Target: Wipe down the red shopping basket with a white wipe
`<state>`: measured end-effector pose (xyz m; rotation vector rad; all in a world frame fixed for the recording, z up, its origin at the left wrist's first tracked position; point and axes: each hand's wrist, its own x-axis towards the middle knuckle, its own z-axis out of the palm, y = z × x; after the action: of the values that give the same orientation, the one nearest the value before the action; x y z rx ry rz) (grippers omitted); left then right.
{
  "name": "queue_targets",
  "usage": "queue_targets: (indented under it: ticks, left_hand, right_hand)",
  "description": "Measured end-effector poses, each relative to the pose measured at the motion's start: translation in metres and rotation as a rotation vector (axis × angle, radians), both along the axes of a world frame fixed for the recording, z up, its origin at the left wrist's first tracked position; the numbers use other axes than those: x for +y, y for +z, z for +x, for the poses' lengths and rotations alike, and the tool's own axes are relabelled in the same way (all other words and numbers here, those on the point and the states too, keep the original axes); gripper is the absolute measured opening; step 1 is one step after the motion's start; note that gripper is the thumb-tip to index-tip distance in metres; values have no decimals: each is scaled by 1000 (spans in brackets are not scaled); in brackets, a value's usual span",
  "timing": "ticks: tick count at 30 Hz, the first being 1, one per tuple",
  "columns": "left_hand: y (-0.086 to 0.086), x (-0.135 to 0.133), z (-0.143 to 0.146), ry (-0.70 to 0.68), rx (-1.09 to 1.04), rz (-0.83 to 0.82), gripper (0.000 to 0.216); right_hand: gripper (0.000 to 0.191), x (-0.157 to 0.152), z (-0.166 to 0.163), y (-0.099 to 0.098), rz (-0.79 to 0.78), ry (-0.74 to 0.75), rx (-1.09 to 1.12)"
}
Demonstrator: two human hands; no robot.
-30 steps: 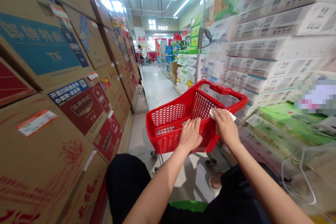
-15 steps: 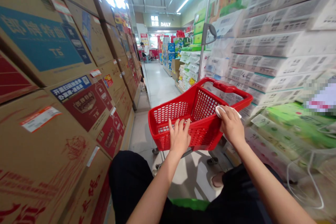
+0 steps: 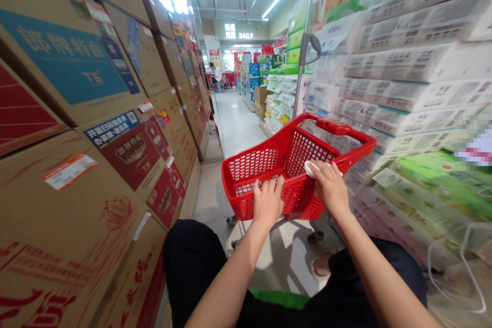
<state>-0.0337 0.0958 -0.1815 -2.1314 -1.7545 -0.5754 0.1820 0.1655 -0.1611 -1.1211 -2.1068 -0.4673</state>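
A red plastic shopping cart (image 3: pixel 249 164) with perforated basket walls stands in front of me, its handle toward the right. My left hand (image 3: pixel 268 204) holds the near rim, with the fingers hooked over the top edge. Farther right along the same rim, my right hand (image 3: pixel 332 189) presses down a white cloth (image 3: pixel 309 169). Most of the cloth is hidden under the fingers and palm. The part of the basket in view holds no goods.
Stacked cardboard cartons (image 3: pixel 126 164) form a wall on my left. Packs of tissue paper (image 3: pixel 400 66) are piled on my right. A glass door with a grey handle (image 3: pixel 310 49) stands beyond the cart. Farther back, a seated person (image 3: pixel 215 74) is beside the aisle.
My right hand has slid the cloth left along the near rim, away from the handle. My left hand stays at the rim. The whole view has shifted slightly.
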Motion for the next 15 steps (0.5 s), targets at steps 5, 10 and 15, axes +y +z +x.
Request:
queue_targets:
  ticks: [5, 10, 15]
  left_hand:
    - [-1, 3, 8, 13, -8, -7, 72]
    - [0, 4, 9, 7, -7, -14, 71]
    - [-1, 4, 4, -14, 12, -9, 72]
  right_hand:
    - [52, 4, -3, -4, 25, -56, 48]
    - [56, -17, -43, -22, -52, 109, -47]
    - [64, -7, -8, -1, -39, 27, -83]
